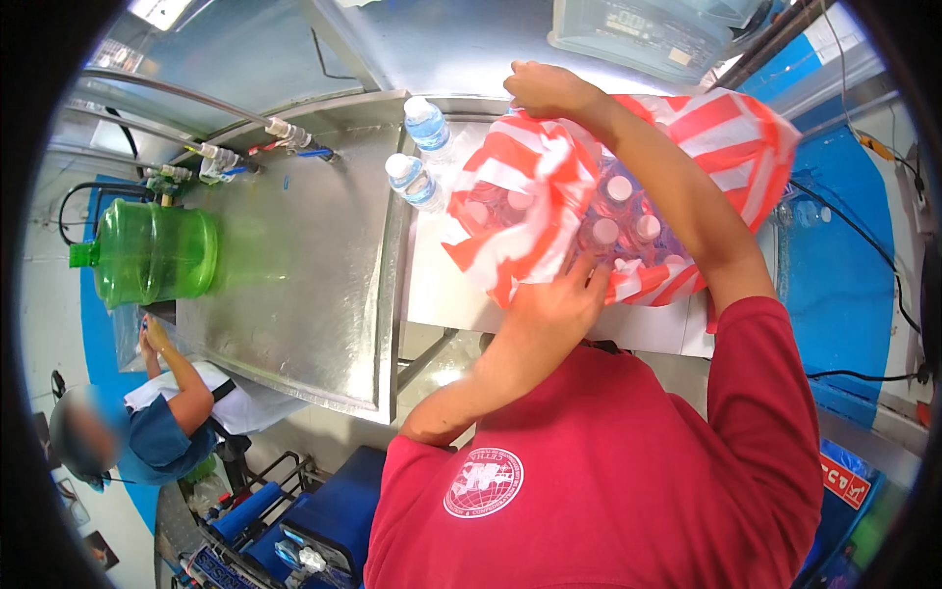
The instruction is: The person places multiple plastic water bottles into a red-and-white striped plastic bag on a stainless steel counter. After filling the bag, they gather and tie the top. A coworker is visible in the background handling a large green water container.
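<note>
A red-and-white striped plastic bag (541,188) lies around several small clear bottles (605,233) with white caps, its mouth spread so that some caps show. My left hand (559,302) is at the bag's near edge, its fingers on the plastic beside the bottles. Across the bag reaches my right arm, and my right hand (548,88) is curled at the far left edge; what its fingers hold is hidden. Left of the bag, two filled water bottles (427,127) with white caps and blue labels stand on the white tabletop (449,283).
A stainless-steel sink counter (324,243) with a raised rim adjoins the table. Taps (294,136) jut over it, and a green water jug (158,250) lies on its side. Another person (162,427) stands at far left. Translucent plastic tubs (640,37) stand behind the bag.
</note>
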The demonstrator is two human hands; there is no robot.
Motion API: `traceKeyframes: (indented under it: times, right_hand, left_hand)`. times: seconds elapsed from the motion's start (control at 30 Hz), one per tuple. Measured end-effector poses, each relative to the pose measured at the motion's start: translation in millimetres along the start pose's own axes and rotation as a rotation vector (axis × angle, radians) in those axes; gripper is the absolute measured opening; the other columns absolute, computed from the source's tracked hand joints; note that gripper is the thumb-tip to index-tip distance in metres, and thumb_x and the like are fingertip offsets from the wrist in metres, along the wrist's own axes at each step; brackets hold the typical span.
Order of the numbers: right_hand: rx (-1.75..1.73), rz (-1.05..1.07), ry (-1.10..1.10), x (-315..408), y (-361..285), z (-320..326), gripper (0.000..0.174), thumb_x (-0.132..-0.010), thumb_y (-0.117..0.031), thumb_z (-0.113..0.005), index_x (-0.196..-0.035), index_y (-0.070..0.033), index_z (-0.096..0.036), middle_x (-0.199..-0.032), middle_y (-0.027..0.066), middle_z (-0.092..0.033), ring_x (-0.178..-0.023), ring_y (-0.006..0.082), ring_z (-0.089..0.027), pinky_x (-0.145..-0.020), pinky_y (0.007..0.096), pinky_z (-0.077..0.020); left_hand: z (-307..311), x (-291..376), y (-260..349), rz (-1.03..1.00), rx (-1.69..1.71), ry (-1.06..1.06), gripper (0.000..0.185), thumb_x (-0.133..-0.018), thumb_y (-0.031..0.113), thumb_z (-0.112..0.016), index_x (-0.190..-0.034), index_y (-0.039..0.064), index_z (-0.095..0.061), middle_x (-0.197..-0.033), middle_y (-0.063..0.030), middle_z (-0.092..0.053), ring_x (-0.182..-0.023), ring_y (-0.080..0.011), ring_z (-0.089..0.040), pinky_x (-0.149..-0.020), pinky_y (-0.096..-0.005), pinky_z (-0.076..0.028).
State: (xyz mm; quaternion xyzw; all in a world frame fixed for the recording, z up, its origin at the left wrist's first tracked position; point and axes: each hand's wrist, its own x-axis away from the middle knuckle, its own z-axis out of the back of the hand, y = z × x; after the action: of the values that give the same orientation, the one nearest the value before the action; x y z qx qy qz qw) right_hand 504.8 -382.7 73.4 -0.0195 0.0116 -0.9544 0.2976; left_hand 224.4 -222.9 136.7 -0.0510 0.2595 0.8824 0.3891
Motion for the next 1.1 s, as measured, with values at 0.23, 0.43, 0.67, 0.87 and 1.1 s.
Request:
traceKeyframes:
  times: [0.23,0.43,0.67,0.87,1.1]
  right_hand:
    - [0.581,-0.087,0.422,81.8,-11.4,123.3,0.013,-0.093,-0.008,-0.06,-0.089,0.003,-0.067,-0.09,0.0204,-0.067,-0.083,0.0344,-0.067,-0.073,0.0416,-0.0535]
    - [0.151,0.001,1.072,209.0,-60.9,228.6,0.008,-0.087,-0.003,-0.06,-0.087,0.001,-0.067,-0.085,0.0144,-0.063,-0.077,0.0319,-0.063,-0.07,0.0399,-0.0521]
    - [-0.033,0.05,0.832,273.0,-71.4,208.9,0.008,-0.093,0.002,-0.063,-0.09,0.007,-0.068,-0.08,0.0126,-0.065,-0.071,0.0188,-0.062,-0.061,0.0314,-0.0479]
    - [-0.219,0.098,0.802,274.6,-84.8,178.3,0.004,-0.087,0.007,-0.066,-0.089,0.008,-0.069,-0.082,0.0101,-0.063,-0.069,0.0126,-0.058,-0.057,0.0243,-0.0433]
    - [-0.26,0.184,0.975,256.4,-88.4,157.0,0.007,-0.081,0.011,-0.069,-0.087,0.006,-0.067,-0.085,0.0108,-0.066,-0.068,0.0172,-0.059,-0.061,0.0277,-0.0478]
  left_hand:
    - [1.7,25.4,-19.0,-0.027,0.189,-0.268,0.041,-0.082,-0.001,-0.062,-0.121,0.01,-0.062,-0.114,-0.0092,-0.063,-0.091,-0.0317,-0.068,-0.074,-0.0435,-0.055]
    - [-24.5,-1.7,-42.3,0.012,0.052,0.112,0.042,-0.083,0.006,-0.066,-0.125,0.013,-0.065,-0.119,-0.0119,-0.064,-0.108,-0.0353,-0.064,-0.092,-0.0471,-0.051]
    - [-30.8,2.0,-43.3,-0.026,0.114,0.102,0.041,-0.084,0.009,-0.067,-0.124,0.015,-0.067,-0.12,-0.0141,-0.065,-0.117,-0.0366,-0.061,-0.102,-0.049,-0.046]
    - [-13.3,15.9,-35.5,0.05,-0.124,0.104,0.044,-0.08,0.017,-0.073,-0.123,0.013,-0.068,-0.126,-0.0177,-0.064,-0.125,-0.0419,-0.055,-0.115,-0.0553,-0.036]
    - [-35.4,21.2,-69.7,0.083,-0.038,0.217,0.061,-0.073,0.021,-0.081,-0.131,0.01,-0.066,-0.133,-0.0154,-0.065,-0.122,-0.037,-0.061,-0.103,-0.0505,-0.048]
